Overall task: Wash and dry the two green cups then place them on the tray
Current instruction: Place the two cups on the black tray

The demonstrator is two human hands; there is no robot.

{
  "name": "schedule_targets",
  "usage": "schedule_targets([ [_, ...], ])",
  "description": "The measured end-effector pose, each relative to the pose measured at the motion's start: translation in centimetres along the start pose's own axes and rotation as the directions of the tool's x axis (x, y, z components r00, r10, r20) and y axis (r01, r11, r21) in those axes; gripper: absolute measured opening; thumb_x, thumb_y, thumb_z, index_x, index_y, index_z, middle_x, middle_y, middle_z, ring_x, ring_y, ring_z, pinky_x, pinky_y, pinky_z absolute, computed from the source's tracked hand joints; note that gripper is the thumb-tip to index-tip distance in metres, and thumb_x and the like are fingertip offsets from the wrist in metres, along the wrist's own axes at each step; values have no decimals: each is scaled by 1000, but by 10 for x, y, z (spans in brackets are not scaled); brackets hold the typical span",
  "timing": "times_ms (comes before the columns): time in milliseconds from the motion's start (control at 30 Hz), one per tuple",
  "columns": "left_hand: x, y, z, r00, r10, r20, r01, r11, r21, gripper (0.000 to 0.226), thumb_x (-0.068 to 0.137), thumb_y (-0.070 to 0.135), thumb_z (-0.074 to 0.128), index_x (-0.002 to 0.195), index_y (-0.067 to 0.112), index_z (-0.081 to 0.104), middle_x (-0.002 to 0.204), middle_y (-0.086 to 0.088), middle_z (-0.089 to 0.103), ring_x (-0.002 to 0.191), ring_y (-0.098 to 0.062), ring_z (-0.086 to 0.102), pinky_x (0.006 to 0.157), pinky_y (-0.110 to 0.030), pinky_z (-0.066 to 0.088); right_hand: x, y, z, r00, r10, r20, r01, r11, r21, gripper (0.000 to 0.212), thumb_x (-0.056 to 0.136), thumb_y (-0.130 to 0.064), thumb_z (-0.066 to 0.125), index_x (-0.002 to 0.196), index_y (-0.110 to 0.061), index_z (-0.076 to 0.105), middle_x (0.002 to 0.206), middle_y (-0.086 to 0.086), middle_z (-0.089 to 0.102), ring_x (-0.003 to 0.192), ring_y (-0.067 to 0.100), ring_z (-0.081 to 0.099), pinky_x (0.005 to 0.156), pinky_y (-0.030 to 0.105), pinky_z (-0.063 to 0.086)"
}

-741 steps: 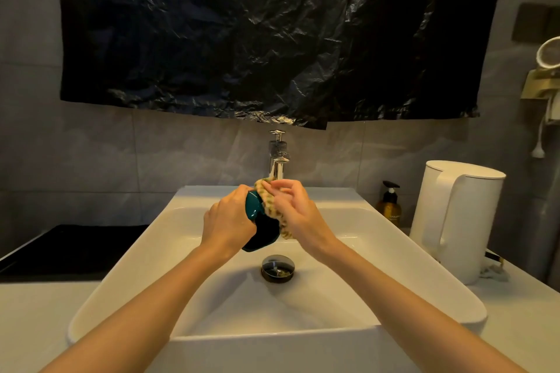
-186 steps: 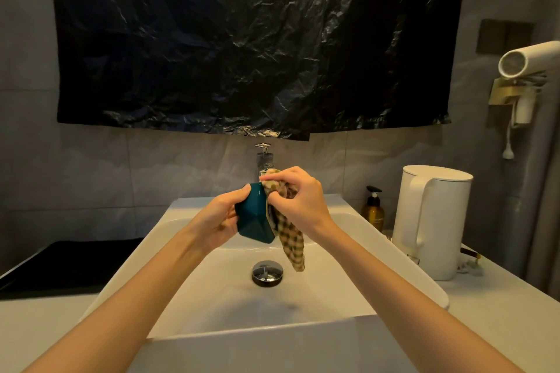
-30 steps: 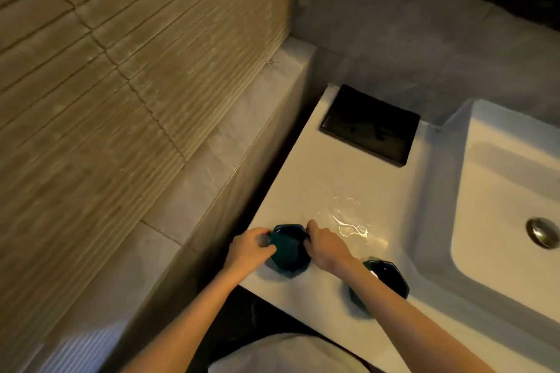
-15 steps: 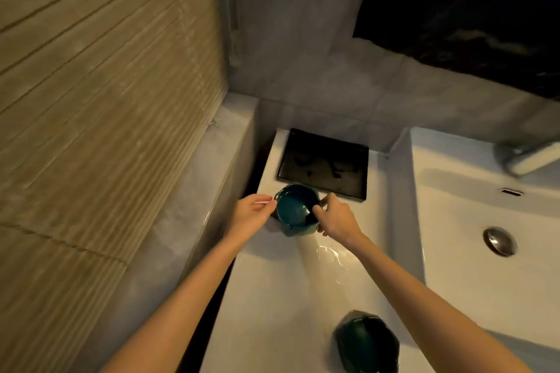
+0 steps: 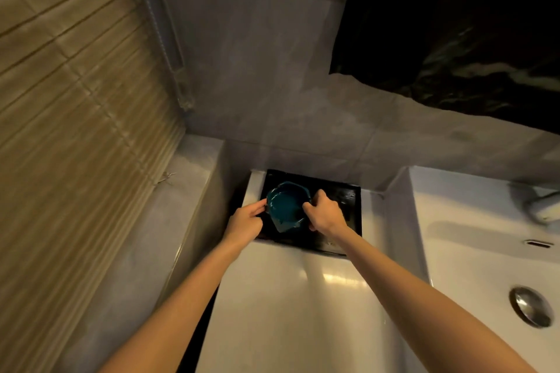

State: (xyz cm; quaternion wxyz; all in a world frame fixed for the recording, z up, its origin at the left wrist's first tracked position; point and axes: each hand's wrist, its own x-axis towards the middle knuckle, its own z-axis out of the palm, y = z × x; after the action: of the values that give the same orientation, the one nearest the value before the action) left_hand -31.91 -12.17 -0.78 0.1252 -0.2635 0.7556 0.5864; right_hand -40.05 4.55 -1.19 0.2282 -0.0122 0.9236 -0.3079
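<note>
gripping glossy faceted teal-green cup (image 5: 286,206), mouth up, over black rectangular tray (image 5: 348,194); l hand (image 5: 244,224) & r hand (image 5: 325,215) clamped on its sides.

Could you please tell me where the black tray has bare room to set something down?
The tray is bare on its right, between the right hand and the sink. Its left is crowded: left hand and right hand hold the green cup.
</note>
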Motion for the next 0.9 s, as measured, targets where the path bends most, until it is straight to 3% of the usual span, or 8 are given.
schedule_targets([
  [167,27,-2,1,1000,2,1,-2,1000,-12,62,86,-8,39,139,23,44,139,0,49,130,-13,42,109,-41,36,36,2,5,1000,-8,17,8,1000,-6,31,93,-33,48,112,-9,44,98,16,65,79,35,66,65,32,47],
  [267,39,-3,0,999,12,-32,-12,1000,-20,62,85,-7,42,137,26,47,136,2,53,127,-12,46,107,-42,40,51,1,8,1000,-17,23,17,1000,5,31,94,-34,48,113,-10,44,99,18,65,81,36,65,69,37,51],
  [400,47,-3,0,1000,-1,-27,0,1000,-30,62,85,-6,43,138,26,46,137,4,52,128,-15,45,107,-43,39,63,0,11,999,-23,32,23,1000,18,46,95,-34,47,133,-11,38,109,21,63,88,39,65,79,43,55],
  [567,51,0,2,1000,4,-24,-5,1000,-19,63,86,-4,45,139,29,44,138,7,51,124,-13,47,104,-40,42,68,0,11,999,-15,31,15,1000,13,50,98,-31,44,142,-13,30,111,20,63,83,36,66,75,42,57],
  [633,49,2,1,1000,7,-19,-8,1000,-20,62,87,-4,45,140,29,42,139,7,48,119,-12,49,101,-37,45,65,-2,11,1000,0,23,-1,999,43,47,99,-35,43,139,-13,34,113,19,62,74,32,68,62,36,58],
  [700,44,5,2,1000,12,-2,-12,1000,-29,62,89,-4,46,142,27,40,142,5,46,127,-15,44,106,-40,41,58,-4,8,1000,15,18,-16,998,60,46,99,-43,42,131,-10,41,109,18,63,62,26,68,50,28,55],
  [900,10,20,2,997,72,-4,-72,996,-45,57,92,1,48,144,22,36,144,3,43,128,-15,44,108,-38,37,17,-4,-18,998,-38,-54,43,996,82,38,97,-42,46,118,-11,51,82,11,68,51,20,67,54,30,56],
])
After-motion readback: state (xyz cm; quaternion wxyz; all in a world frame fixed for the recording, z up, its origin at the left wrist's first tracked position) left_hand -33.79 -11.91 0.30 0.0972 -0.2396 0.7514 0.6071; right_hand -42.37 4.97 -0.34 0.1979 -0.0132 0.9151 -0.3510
